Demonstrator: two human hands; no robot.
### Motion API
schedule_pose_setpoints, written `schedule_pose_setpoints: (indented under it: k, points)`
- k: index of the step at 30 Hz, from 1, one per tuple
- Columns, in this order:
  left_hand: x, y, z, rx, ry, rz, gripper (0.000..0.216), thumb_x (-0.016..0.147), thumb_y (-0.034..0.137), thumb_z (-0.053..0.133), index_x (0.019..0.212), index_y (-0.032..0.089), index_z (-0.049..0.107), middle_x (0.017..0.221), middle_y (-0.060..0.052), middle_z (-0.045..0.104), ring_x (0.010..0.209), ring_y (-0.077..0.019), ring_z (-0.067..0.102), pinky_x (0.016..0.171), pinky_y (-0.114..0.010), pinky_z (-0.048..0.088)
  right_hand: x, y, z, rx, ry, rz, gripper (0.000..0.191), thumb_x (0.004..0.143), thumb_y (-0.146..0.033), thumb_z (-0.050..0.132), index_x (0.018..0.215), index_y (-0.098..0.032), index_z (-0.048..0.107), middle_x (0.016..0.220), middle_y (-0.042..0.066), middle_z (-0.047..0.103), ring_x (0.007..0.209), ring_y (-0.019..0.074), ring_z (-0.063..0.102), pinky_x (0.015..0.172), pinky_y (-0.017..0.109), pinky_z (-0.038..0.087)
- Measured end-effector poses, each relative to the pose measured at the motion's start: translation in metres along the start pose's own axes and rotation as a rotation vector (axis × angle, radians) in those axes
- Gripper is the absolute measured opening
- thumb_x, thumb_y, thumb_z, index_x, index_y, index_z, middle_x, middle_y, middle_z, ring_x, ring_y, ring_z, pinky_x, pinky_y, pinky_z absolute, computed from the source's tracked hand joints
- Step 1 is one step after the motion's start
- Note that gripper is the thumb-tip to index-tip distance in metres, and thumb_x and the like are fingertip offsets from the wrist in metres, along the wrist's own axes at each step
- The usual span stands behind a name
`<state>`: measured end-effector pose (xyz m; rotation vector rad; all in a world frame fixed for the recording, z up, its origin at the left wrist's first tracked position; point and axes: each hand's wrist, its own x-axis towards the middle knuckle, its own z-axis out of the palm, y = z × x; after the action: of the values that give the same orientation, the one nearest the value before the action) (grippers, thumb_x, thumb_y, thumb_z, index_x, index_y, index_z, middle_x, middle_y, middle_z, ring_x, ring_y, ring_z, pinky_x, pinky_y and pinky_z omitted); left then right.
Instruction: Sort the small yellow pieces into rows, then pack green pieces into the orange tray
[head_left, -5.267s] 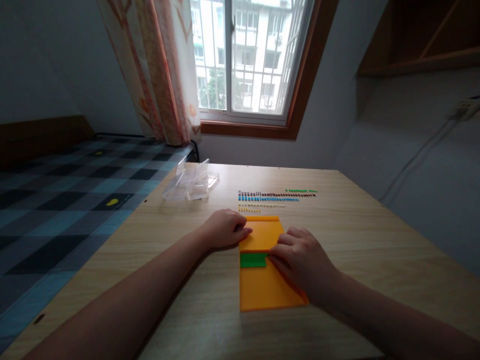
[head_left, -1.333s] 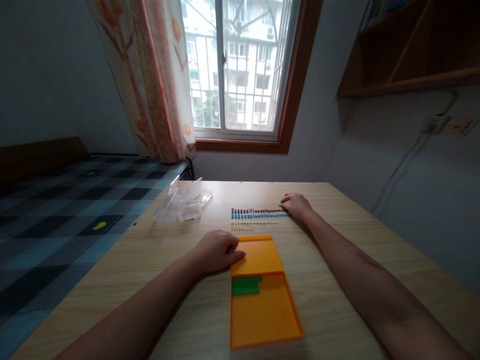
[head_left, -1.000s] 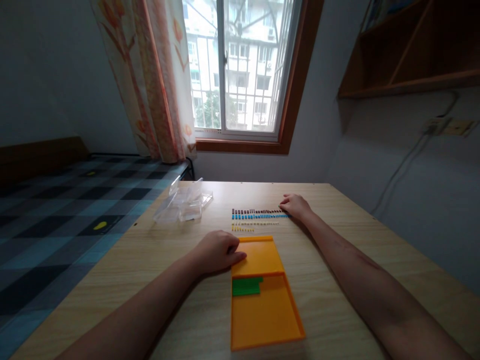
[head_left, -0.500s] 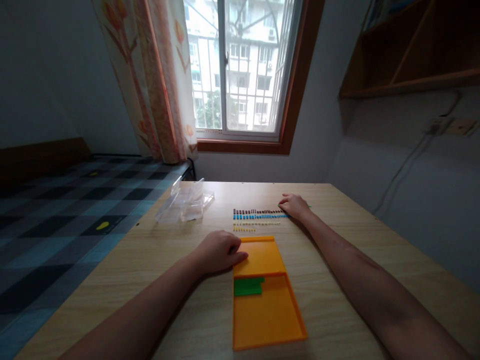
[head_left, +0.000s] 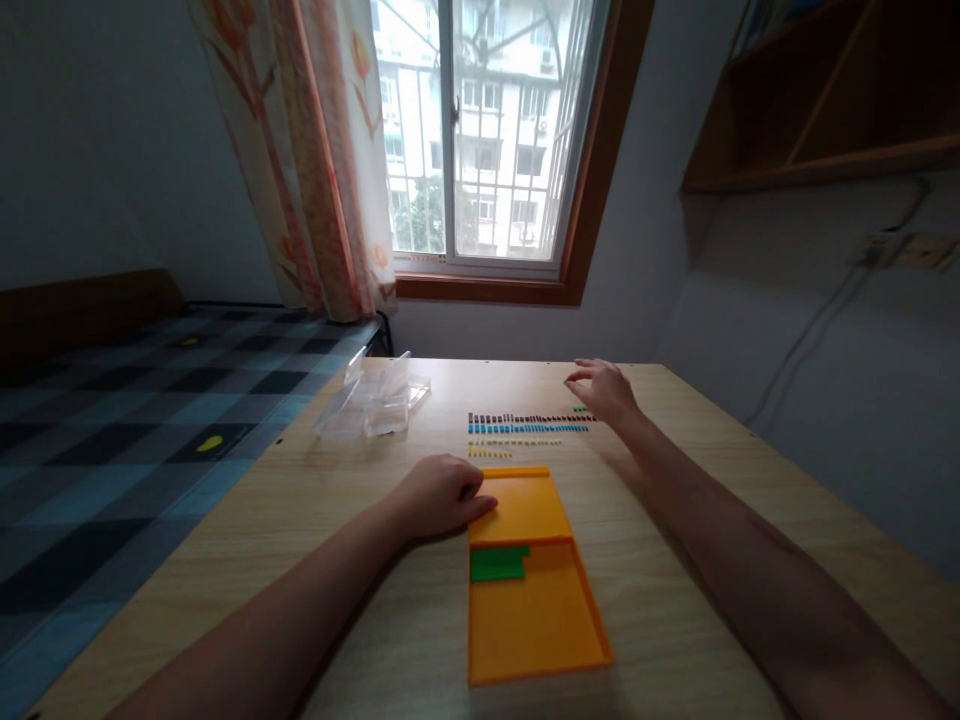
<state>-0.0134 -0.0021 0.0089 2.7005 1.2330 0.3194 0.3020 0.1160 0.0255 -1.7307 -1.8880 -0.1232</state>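
Observation:
My left hand (head_left: 448, 493) is closed at the left edge of an open orange plastic box (head_left: 540, 625), its thumb lying over the upper half. Green strips (head_left: 497, 564) lie side by side in the upper left corner of the nearer half. My right hand (head_left: 606, 389) is raised slightly over the far right of the table, thumb and forefinger pinching a tiny green piece (head_left: 566, 382). Below that hand sit a few small green pieces (head_left: 580, 408). Rows of small brown pieces (head_left: 517, 419), blue pieces (head_left: 525, 429) and yellow pieces (head_left: 489, 453) run beyond the box.
Clear plastic cases (head_left: 375, 400) are heaped at the back left of the wooden table (head_left: 337, 560). A bed with a checked cover (head_left: 150, 420) stands to the left. A window (head_left: 495, 140) and a curtain (head_left: 307, 150) are behind; a shelf (head_left: 825, 110) hangs at right.
My right hand has lifted off the table and moved slightly right and up, with the tiny green piece now showing between its fingertips. My left hand stays at the box.

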Motion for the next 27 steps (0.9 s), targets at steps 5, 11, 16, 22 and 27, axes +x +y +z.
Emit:
schedule_pose_setpoints:
  k: [5,11,16,22,27]
  points:
    - [0.000,0.001,0.000,0.026,-0.003,-0.018,0.037,0.087,0.045,0.059,0.062,0.019,0.056,0.062,-0.001,0.061,0.058,-0.0145,0.050,0.056,-0.027,0.028,-0.045,-0.036,-0.047,0.076,0.100,-0.300,0.011,0.086,-0.029,0.070,0.089,-0.028,0.081,0.140,0.003,0.063,0.142,0.0343,0.041,0.113,0.060,0.034]
    - [0.000,0.003,-0.002,0.018,-0.006,-0.015,0.035,0.087,0.044,0.060,0.062,0.019,0.057,0.062,-0.001,0.062,0.057,-0.0137,0.050,0.056,-0.026,0.028,-0.148,-0.077,-0.090,0.135,-0.146,-0.524,0.014,0.087,-0.025,0.069,0.085,-0.032,0.080,0.146,0.000,0.058,0.146,0.0363,0.035,0.113,0.065,0.032]
    - [0.000,0.003,-0.001,0.017,0.015,-0.009,0.036,0.086,0.044,0.061,0.061,0.018,0.058,0.061,-0.001,0.060,0.057,-0.0137,0.048,0.056,-0.026,0.027,-0.193,-0.088,-0.081,0.148,-0.468,-0.498,0.019,0.083,-0.019,0.071,0.088,-0.035,0.080,0.154,-0.004,0.049,0.150,0.0404,0.028,0.113,0.072,0.026]
    - [0.001,0.004,-0.001,0.025,0.014,-0.006,0.037,0.087,0.044,0.060,0.060,0.018,0.056,0.060,0.000,0.059,0.056,-0.0134,0.046,0.056,-0.026,0.026,-0.198,-0.090,-0.066,0.166,-0.567,-0.420,0.017,0.081,-0.020,0.072,0.088,-0.033,0.081,0.154,0.000,0.049,0.150,0.0403,0.027,0.115,0.070,0.023]
    - [0.001,0.004,-0.002,0.027,0.001,-0.002,0.037,0.087,0.044,0.060,0.060,0.019,0.058,0.060,-0.001,0.060,0.056,-0.0139,0.047,0.056,-0.027,0.027,-0.198,-0.084,-0.067,0.188,-0.521,-0.406,0.012,0.081,-0.028,0.076,0.091,-0.034,0.080,0.156,0.001,0.047,0.151,0.0387,0.025,0.116,0.070,0.022]
